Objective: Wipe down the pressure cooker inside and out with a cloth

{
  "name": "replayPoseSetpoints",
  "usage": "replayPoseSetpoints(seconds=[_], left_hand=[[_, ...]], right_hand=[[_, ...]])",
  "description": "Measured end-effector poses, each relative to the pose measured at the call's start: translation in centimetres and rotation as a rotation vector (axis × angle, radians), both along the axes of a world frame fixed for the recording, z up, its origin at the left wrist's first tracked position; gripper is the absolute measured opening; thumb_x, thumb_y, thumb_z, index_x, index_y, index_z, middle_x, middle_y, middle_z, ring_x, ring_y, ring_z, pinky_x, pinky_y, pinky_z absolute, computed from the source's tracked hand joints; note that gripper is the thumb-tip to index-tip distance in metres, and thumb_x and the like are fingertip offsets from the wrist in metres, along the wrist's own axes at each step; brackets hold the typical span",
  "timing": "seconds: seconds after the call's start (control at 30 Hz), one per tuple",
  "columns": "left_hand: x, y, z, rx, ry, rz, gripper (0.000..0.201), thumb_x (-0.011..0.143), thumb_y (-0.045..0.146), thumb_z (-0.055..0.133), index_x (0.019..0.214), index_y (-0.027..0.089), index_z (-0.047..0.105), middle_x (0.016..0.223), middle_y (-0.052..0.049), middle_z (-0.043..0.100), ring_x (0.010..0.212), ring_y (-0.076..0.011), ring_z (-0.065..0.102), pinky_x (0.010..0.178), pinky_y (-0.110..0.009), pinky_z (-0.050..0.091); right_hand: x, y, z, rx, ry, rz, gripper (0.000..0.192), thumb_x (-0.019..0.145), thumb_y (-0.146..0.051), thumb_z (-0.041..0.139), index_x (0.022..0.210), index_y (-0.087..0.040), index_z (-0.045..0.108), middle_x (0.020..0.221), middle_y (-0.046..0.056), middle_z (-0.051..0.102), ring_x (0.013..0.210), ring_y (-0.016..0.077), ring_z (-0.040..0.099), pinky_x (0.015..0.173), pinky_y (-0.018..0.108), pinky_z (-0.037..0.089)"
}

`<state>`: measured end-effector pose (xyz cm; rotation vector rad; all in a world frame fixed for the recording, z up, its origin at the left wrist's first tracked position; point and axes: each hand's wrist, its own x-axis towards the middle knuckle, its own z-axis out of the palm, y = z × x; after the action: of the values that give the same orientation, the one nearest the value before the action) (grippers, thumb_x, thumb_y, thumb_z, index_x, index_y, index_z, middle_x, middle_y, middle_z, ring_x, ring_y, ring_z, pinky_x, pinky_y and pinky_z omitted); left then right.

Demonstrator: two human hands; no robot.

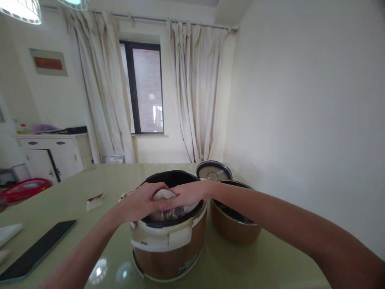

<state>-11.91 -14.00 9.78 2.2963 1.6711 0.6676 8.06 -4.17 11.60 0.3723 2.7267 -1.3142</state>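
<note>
Both hands, left hand [141, 200] and right hand [185, 194], closed on a cloth [164, 195] in the cooker [168, 237], low in the middle. A lid [214, 171] and pot [233, 224] sat just right.

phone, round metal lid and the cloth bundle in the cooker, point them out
phone [39, 249], head view, middle of its dark screen
round metal lid [213, 171], head view, its centre
cloth bundle [164, 195], head view, pale top between the hands

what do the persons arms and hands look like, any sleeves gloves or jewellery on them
Both forearms are bare as far as the picture shows, with no sleeve in view. The left hand and the right hand wear no gloves. No watch, bracelet or ring can be seen on either wrist or on the fingers, though the hands overlap and some fingers are hidden.
</note>
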Motion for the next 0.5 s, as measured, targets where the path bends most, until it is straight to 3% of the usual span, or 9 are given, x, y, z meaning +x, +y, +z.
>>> replayPoseSetpoints(seconds=[0.07,0.17,0.23,0.3,0.4,0.5], left_hand=[[-0.4,-0.3,0.3,-0.033,-0.057,-0.005,0.044,0.085,0.044,0.070,0.127,0.029,0.072,0.120,-0.004,0.077,0.109,-0.0277,0.071,0.094,-0.038,0.055],[-1.0,-0.6,0.7,-0.074,-0.138,-0.045,0.076,0.076,0.044,0.081,0.147,0.032,0.058,0.135,-0.006,0.069,0.110,-0.0255,0.069,0.090,-0.036,0.058],[-1.2,-0.8,1.0,-0.120,-0.151,-0.074,0.093,0.069,0.046,0.086,0.155,0.035,0.051,0.145,-0.007,0.062,0.104,-0.0232,0.069,0.082,-0.034,0.059],[-0.9,-0.8,1.1,-0.153,-0.126,-0.098,0.094,0.067,0.048,0.087,0.153,0.037,0.053,0.144,-0.006,0.061,0.098,-0.0218,0.070,0.078,-0.033,0.059],[-0.1,-0.9,1.2,-0.140,-0.035,-0.076,0.079,0.067,0.049,0.087,0.141,0.036,0.065,0.127,-0.002,0.072,0.099,-0.0249,0.071,0.083,-0.034,0.057],[0.4,-0.8,1.0,-0.122,0.027,-0.034,0.065,0.068,0.051,0.086,0.130,0.036,0.072,0.115,0.000,0.077,0.097,-0.0271,0.072,0.081,-0.035,0.055]], right_hand=[[-0.1,0.7,0.0,-0.016,0.002,0.072,0.060,0.094,-0.056,0.073,0.139,-0.019,0.061,0.136,0.007,0.066,0.127,0.0217,0.061,0.108,0.029,0.045],[0.0,1.5,0.0,0.089,0.005,0.008,0.091,0.078,-0.050,0.090,0.152,-0.019,0.047,0.151,0.012,0.055,0.138,0.0273,0.054,0.116,0.035,0.040],[0.1,1.6,0.0,0.137,-0.026,-0.007,0.098,0.071,-0.046,0.095,0.152,-0.021,0.045,0.151,0.012,0.053,0.137,0.0291,0.054,0.115,0.037,0.041],[0.0,1.5,0.1,0.151,-0.072,0.070,0.081,0.074,-0.037,0.094,0.143,-0.024,0.054,0.142,0.008,0.060,0.131,0.0272,0.058,0.111,0.035,0.044],[-0.6,0.8,0.4,0.177,-0.133,0.209,0.038,0.083,-0.020,0.082,0.118,-0.024,0.068,0.117,0.002,0.070,0.114,0.0223,0.066,0.100,0.030,0.049],[-1.5,0.2,0.6,0.201,-0.223,0.230,0.022,0.084,-0.010,0.072,0.104,-0.021,0.071,0.098,-0.001,0.071,0.095,0.0196,0.067,0.089,0.028,0.051]])
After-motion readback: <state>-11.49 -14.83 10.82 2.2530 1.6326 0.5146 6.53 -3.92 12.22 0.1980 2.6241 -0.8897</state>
